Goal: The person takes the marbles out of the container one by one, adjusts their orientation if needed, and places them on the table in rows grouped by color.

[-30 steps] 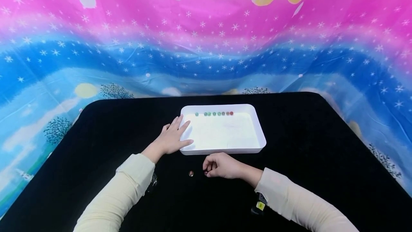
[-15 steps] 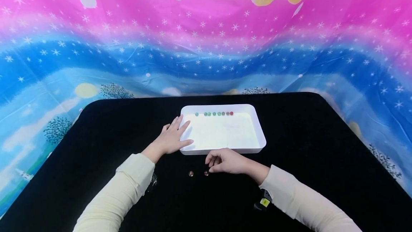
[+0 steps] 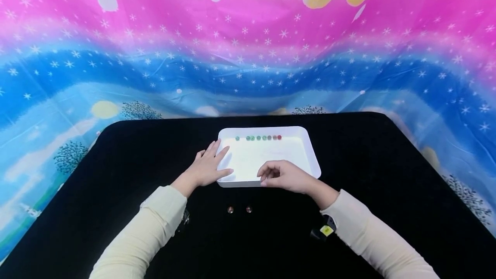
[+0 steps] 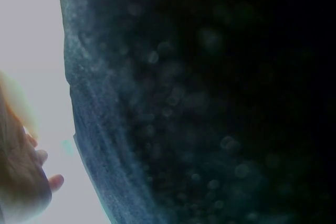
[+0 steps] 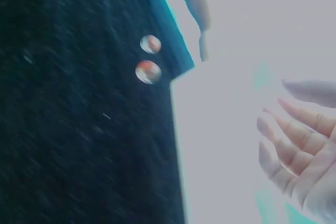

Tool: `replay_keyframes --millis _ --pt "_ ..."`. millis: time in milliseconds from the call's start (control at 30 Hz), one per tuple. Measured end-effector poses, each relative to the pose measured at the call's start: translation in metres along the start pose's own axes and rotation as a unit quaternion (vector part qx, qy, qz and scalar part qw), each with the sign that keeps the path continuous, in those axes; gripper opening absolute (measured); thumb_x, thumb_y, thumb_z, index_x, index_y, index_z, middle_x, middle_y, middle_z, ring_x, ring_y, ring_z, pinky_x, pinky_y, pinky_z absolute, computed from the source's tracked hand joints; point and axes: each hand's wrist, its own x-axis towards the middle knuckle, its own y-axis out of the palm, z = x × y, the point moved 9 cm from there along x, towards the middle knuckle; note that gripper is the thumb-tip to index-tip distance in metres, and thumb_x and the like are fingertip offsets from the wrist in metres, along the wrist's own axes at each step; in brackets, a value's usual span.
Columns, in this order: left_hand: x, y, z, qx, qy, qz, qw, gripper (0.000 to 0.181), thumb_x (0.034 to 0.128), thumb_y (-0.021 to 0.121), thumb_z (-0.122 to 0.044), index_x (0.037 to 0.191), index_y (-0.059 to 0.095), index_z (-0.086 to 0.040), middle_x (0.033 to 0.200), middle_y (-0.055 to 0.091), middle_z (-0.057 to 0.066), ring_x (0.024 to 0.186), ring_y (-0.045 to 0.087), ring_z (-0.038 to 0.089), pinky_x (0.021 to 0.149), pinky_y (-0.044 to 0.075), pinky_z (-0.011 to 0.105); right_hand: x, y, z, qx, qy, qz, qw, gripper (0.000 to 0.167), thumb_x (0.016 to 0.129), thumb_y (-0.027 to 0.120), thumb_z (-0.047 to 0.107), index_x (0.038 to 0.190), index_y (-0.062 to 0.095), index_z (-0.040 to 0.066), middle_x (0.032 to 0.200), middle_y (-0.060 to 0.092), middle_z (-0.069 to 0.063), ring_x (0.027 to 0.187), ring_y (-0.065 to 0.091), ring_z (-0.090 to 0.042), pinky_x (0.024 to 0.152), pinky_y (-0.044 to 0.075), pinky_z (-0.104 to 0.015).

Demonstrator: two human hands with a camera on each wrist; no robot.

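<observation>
My left hand (image 3: 207, 167) rests with spread fingers on the left rim of a white tray (image 3: 315, 171) in the head view. Above the tray's near rim hovers my right hand (image 3: 288, 176), its fingers loosely bent. The right wrist view shows that hand (image 5: 304, 150) holding nothing. Two clear marbles with reddish-orange inside, a left one (image 3: 230, 210) and a right one (image 3: 249, 209), lie apart on the black cloth in front of the tray. Inside, along the far wall, runs a row of several marbles: green ones (image 3: 258, 138) on the left, a red one (image 3: 279, 137) at the right end.
A black cloth (image 3: 387, 184) covers the table around the tray. Behind it hangs a pink and blue printed curtain (image 3: 248, 55). A small wrist device (image 3: 327, 230) with a yellow label sits under the right cuff.
My right hand has let go of the right-hand loose marble and moved up and to the right, over the tray's near rim. My left hand has stayed in place.
</observation>
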Motion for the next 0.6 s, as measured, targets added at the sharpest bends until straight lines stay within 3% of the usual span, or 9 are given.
replay_keyframes --millis 167,333,600 --pt "0.0 -0.001 0.0 0.002 0.003 -0.004 1.0 0.076 0.0809 0.033 -0.063 0.14 0.015 -0.018 0.143 -0.005 0.011 0.129 -0.002 0.025 0.095 0.014 0.051 0.0 -0.025 -0.001 -0.007 0.015 -0.04 0.9991 0.019 0.08 0.06 0.006 0.095 0.058 -0.005 0.08 0.058 -0.003 0.073 0.055 -0.017 0.064 0.044 -0.03" --pt "-0.001 0.0 -0.001 0.002 0.003 -0.004 1.0 0.076 0.0809 0.032 -0.063 0.14 0.015 -0.018 0.143 -0.004 0.011 0.129 -0.002 0.025 0.095 0.014 0.051 0.001 -0.045 -0.008 0.007 0.046 -0.072 0.9963 0.017 0.081 0.06 0.01 0.095 0.059 0.0 0.08 0.057 -0.005 0.074 0.054 -0.025 0.065 0.043 -0.038" --pt "0.001 0.0 0.0 0.004 0.001 -0.005 1.0 0.077 0.0808 0.033 -0.063 0.14 0.015 -0.018 0.144 -0.004 0.011 0.129 -0.002 0.025 0.095 0.014 0.05 0.006 -0.066 -0.017 0.042 0.06 -0.097 0.9926 0.02 0.081 0.06 0.01 0.097 0.057 -0.002 0.082 0.056 -0.008 0.076 0.053 -0.018 0.075 0.043 -0.044"
